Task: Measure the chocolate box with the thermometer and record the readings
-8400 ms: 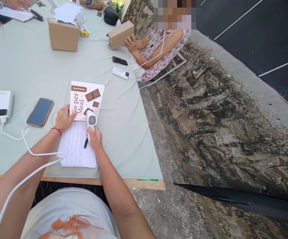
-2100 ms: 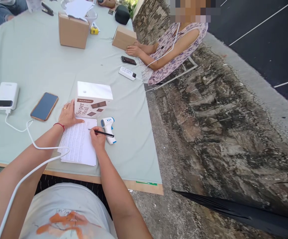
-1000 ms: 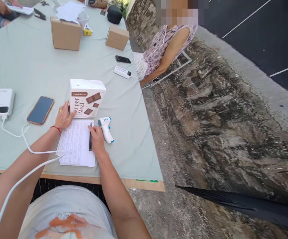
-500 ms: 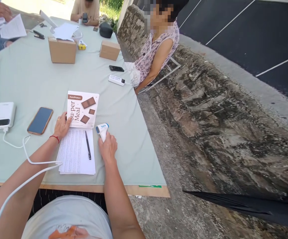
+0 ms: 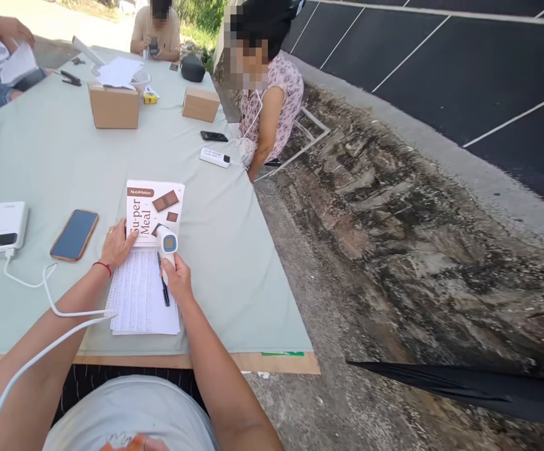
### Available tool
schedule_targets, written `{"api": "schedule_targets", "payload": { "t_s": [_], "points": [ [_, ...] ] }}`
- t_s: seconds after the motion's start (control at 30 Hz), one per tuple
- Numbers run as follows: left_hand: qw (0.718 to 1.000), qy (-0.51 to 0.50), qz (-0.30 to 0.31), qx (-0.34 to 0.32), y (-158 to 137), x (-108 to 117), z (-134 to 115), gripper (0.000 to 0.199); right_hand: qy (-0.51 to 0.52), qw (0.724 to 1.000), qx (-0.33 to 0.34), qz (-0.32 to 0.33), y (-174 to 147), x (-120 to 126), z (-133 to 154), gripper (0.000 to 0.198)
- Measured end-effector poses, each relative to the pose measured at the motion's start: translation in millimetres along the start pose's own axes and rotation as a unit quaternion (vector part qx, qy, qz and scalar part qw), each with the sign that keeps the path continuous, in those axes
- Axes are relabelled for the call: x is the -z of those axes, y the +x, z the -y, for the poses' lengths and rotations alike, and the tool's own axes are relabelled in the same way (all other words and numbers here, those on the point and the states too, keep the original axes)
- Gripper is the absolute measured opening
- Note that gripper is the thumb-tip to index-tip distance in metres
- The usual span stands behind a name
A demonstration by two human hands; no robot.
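White gun-shaped thermometer point(image 5: 169, 243) held up in front of a NutriMotion box point(image 5: 166, 213)

The NutriMotion box stands on the cloth-covered worktop point(image 5: 234, 282), at the far edge of a stack of printed sheets point(image 5: 133, 300), its "Su-per Meal" face turned toward the wearer. The left hand point(image 5: 118, 243), with a red band at its wrist, grips the box by its left side: the thumb lies on the front face and the other fingers go round the edge, partly hidden. The right hand point(image 5: 178, 277) has its fingers wrapped around the thermometer's handle, with the small screen facing back toward the wearer and the nose at the lower part of the box front; whether the two touch, I cannot tell. A black pen point(image 5: 165, 293) lies on the sheets, partly behind the right hand.

To the left rest a phone point(image 5: 74, 234) and a white power bank point(image 5: 7, 224) with a white cable point(image 5: 79, 313) plugged in. Farther along are a larger carton point(image 5: 114, 108) with papers point(image 5: 120, 72) above it, a yellow tape measure point(image 5: 150, 98), a smaller carton point(image 5: 200, 104), a dark phone point(image 5: 214, 136) and a slim white device point(image 5: 214, 157). A person in a patterned top point(image 5: 283, 94) sits at the right edge, one arm lowered; another person point(image 5: 166, 41) sits at the far end.
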State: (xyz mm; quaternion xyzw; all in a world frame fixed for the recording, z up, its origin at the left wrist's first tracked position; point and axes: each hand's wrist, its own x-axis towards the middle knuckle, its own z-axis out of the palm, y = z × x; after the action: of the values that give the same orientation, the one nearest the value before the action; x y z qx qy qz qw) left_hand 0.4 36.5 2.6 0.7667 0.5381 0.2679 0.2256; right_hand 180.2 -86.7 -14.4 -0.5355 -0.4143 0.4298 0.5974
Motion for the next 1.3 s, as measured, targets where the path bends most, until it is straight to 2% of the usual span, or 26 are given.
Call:
{"api": "schedule_targets", "payload": {
  "t_s": [0.27,0.47,0.73,1.07,1.3],
  "points": [
    [1.000,0.002,-0.005,-0.002,-0.6,-4.6,-0.9,0.076,0.001,1.000,-0.006,0.013,-0.2,-0.7,-3.2,0.040],
    [1.000,0.014,0.007,-0.004,-0.2,-7.3,0.5,0.083,0.006,1.000,-0.026,0.014,-1.0,-0.2,-7.2,0.039],
    [1.000,0.014,0.005,-0.005,-0.7,-7.0,-0.2,0.080,-0.010,1.000,-0.016,0.010,-3.3,0.1,-7.4,0.040],
    [1.000,0.006,0.016,-0.004,0.2,-5.0,-0.1,0.088,-0.016,1.000,-0.017,0.015,-3.2,0.0,-11.6,0.040],
    [1.000,0.019,0.015,-0.005,-0.8,-2.0,-3.5,0.082,0.022,0.999,-0.017,0.021,-5.6,0.2,-5.6,0.042]
  ]
}}
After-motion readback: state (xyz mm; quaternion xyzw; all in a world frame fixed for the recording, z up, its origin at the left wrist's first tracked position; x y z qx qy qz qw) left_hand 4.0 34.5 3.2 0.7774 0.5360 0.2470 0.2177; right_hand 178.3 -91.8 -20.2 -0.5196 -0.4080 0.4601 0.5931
